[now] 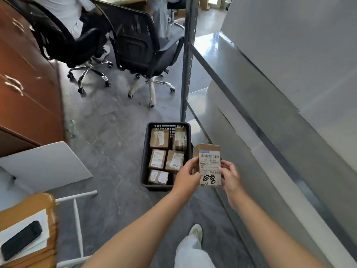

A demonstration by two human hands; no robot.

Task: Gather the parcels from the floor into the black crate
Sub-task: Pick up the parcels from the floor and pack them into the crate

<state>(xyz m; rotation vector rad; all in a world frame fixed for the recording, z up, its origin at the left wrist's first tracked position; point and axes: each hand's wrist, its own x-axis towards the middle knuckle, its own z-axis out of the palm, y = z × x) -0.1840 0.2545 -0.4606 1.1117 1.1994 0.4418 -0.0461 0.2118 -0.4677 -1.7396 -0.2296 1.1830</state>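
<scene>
The labelled parcel [209, 164] is up in the air between my hands, just right of the black crate [145, 161], which already holds five or so boxes. My left hand [186, 176] and right hand [230, 176] each pinch a side edge, fingers curled on. I'd lower it flat into the free near-right corner.
</scene>
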